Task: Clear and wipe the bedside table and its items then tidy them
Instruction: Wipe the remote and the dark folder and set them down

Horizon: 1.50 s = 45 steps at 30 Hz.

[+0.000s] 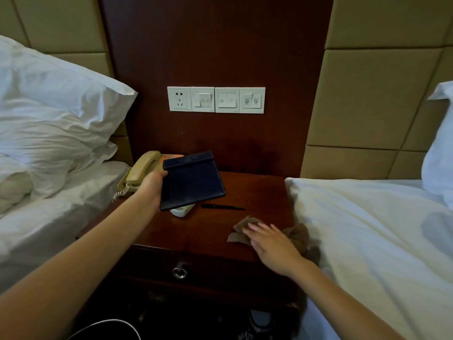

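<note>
The dark wooden bedside table (257, 190) stands between two beds. My left hand (152, 185) grips a dark blue folder (192, 182) by its left edge and holds it tilted above the table's left part. Under the folder's lower edge a white remote (182, 211) lies partly hidden. A black pen (221, 206) lies flat on the table just right of it. My right hand (272, 244) rests flat, fingers spread, on a crumpled brown cloth (241, 229) near the front right corner. A beige telephone (141, 171) sits at the back left.
White beds with pillows flank the table, left (49, 148) and right (372, 229). A panel of switches and a socket (215, 100) is on the wooden wall behind. The table's drawer has a metal ring pull (179, 272). A cable (107, 325) runs below.
</note>
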{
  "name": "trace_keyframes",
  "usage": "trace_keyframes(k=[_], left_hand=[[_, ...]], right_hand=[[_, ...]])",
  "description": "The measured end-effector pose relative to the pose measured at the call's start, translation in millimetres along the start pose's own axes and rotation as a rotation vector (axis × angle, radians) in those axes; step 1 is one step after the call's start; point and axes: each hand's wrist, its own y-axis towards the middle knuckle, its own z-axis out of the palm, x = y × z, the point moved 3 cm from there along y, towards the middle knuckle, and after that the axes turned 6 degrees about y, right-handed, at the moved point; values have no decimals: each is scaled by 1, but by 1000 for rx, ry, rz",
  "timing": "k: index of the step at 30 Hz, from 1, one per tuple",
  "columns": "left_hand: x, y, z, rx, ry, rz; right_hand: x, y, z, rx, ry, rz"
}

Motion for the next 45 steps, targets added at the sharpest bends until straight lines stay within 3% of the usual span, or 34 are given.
trace_keyframes(k=[9, 15, 22, 26, 32, 39, 42, 45], left_hand=[[-10, 9, -55, -90, -45, 85], [-21, 23, -98, -159, -84, 133], [-10, 32, -74, -105, -25, 73], [6, 36, -41, 7, 12, 26], [53, 25, 16, 214, 148, -135], [82, 39, 51, 155, 230, -219], [82, 44, 57, 262, 356, -125], [77, 49, 58, 345, 668, 151]], right_hand=[[-5, -14, 8, -42, -39, 98], [79, 18, 27, -3, 30, 6], [168, 76, 57, 32, 66, -198], [133, 62, 41, 45, 115, -259], [27, 20, 7, -26, 57, -124], [-48, 23, -13, -95, 7, 136], [-61, 35, -19, -101, 29, 225], [-71, 46, -19, -114, 25, 292]])
